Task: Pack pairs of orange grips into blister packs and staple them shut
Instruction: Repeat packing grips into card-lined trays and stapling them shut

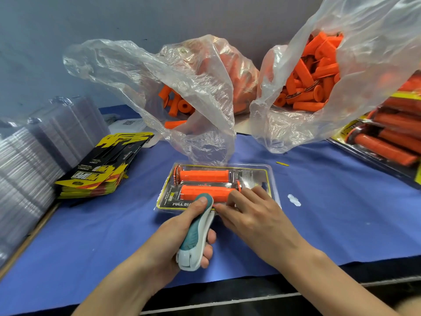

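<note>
A clear blister pack (272, 179) lies on the blue cloth in the middle, with a black and yellow card inside. Two orange grips lie in it, one at the back (204, 175) and one nearer me (205, 193). My left hand (182, 229) grips a teal and white stapler (197, 233), its nose over the pack's near edge. My right hand (252, 215) lies flat on the pack's near right part, fingers straight, pressing it down beside the stapler's nose.
Two clear plastic bags of loose orange grips stand at the back middle (196, 87) and back right (314, 76). Printed cards (102, 167) are stacked at left beside stacks of empty blister shells (45, 137). Finished packs (387, 133) pile up at right.
</note>
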A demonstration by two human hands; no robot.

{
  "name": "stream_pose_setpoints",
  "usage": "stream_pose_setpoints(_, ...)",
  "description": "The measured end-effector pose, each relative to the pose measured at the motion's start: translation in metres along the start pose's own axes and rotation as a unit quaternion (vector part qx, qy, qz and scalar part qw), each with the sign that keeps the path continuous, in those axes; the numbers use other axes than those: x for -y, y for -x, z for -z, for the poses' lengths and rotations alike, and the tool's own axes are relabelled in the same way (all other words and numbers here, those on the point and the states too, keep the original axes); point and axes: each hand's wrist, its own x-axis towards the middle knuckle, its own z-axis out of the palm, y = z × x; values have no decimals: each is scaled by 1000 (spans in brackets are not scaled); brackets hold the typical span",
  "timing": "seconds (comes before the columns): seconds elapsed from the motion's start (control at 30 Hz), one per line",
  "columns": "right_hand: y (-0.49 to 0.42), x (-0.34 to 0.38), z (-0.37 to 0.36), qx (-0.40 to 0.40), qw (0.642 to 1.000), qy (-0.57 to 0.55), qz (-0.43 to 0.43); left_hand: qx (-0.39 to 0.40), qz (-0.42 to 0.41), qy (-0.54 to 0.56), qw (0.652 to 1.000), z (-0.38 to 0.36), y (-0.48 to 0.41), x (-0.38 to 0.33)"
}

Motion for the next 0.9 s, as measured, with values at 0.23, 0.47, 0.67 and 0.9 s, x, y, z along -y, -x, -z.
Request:
stream_pose_setpoints(0.23,-9,10,-10,47,997,16,-54,17,-7,-2,1000,-4,-1,0)
stream_pose_setpoints(0.47,-17,8,-9,46,999,-8,-22,22,2,5,1000,-4,1,-1)
stream_pose_setpoints(0.67,-14,8,-8,44,999,-3,-21,28,3,25,999,-8,3,0)
stream_pose_setpoints(0.9,-7,4,-8,74,996,13,-56,51,42,-184,981,29,23,-17)
